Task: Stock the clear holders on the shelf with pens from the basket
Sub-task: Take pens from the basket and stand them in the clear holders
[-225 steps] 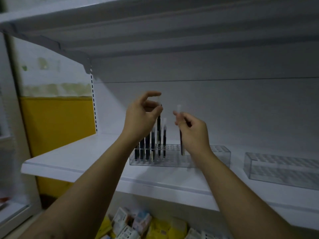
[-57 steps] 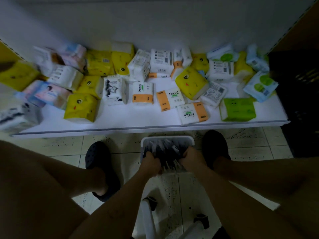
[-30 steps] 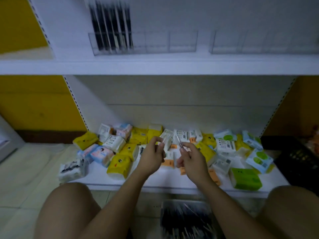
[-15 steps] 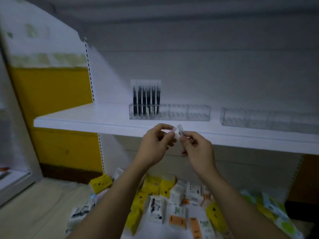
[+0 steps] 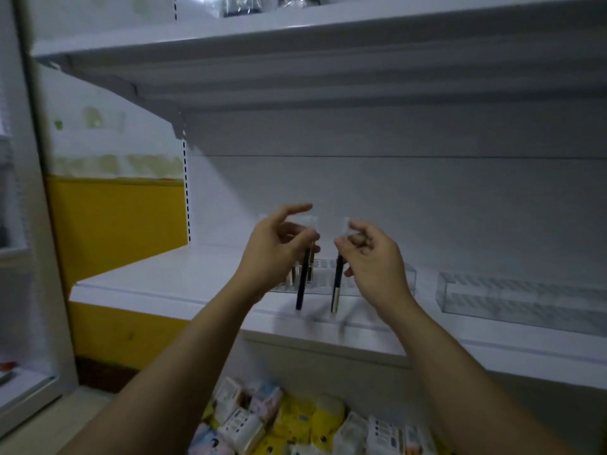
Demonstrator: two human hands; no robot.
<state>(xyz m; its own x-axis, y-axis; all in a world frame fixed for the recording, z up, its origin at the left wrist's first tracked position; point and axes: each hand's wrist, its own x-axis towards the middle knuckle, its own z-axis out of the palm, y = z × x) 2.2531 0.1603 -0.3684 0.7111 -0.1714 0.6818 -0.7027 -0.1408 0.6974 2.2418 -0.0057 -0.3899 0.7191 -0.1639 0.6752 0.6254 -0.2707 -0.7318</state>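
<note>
Tissue packs lie low, beneath your forearms. Your left grip pinches a dark pen by its top, so it hangs upright. Your right grip pinches a second pen likewise, just beside the first. Both pens hang in front of the clear holder on the white shelf. A second holder sits further right.

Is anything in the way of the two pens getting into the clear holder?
Nothing visible is. The left hand and right hand hold pens just in front of the clear holder, with no object between.
</note>
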